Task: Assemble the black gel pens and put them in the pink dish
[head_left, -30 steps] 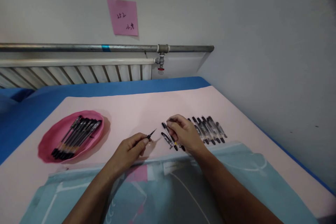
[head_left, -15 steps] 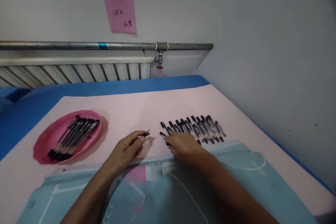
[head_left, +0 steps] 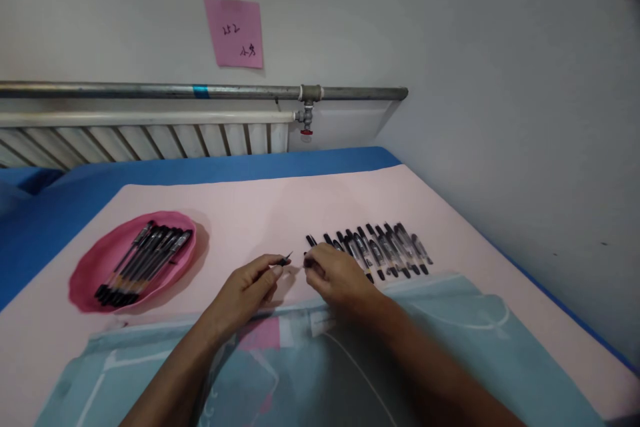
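Note:
My left hand (head_left: 250,283) pinches a small black pen part (head_left: 285,260) with a thin point sticking out toward the right. Close by, my right hand (head_left: 335,273) has its fingers closed round a dark pen piece (head_left: 309,261), mostly hidden by the fingers. A gap remains between the two pieces. Just beyond and right of my right hand lies a row of clear-barrelled pen pieces with black ends (head_left: 387,247), side by side on the pink tabletop (head_left: 250,213).
At the left, a pink oval dish (head_left: 83,273) holds several black gel pens (head_left: 145,263). Light-blue printed cloth (head_left: 450,320) covers the near edge. Behind stand a radiator (head_left: 225,137), a metal pipe (head_left: 150,90) with a valve (head_left: 307,120), and a wall with a pink note (head_left: 235,33).
My right hand has come up and left from the row with the dark piece in its fingers, closer to my left hand. The view has tilted slightly.

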Motion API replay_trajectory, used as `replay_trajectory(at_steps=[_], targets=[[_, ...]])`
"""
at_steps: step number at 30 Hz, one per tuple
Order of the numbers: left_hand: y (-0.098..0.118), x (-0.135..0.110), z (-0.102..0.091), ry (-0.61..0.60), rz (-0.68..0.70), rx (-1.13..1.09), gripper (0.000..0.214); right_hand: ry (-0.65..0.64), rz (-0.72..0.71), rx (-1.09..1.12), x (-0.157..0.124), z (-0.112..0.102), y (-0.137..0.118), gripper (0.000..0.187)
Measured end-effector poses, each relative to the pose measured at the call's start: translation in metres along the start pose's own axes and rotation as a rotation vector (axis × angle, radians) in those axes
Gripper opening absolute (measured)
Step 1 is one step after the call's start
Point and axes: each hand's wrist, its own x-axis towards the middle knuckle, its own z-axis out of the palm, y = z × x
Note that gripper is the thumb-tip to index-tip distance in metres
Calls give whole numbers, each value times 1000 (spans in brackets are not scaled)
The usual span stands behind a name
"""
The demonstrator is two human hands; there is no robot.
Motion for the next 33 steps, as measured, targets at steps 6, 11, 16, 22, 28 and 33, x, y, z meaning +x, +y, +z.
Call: replay_trajectory(at_steps=[6,11,16,22,28,33], targets=[[3,-1,3,-66,-16,20,37,208,269,825,6,2,-1,18],[6,-1,6,-81,2,55,38,120,296,1059,6,9,-8,13],[6,-2,5,-90,18,55,35,71,303,1086,6,12,-10,12],[4,-2,2,-117,67,128,28,-79,340,997,5,5,-3,8],[5,-6,0,-250,-60,-7,27,-189,251,898,4,-2,1,7],[9,-10,-2,-304,-117,-123,24,-148,127,804,2,-5,-3,6]])
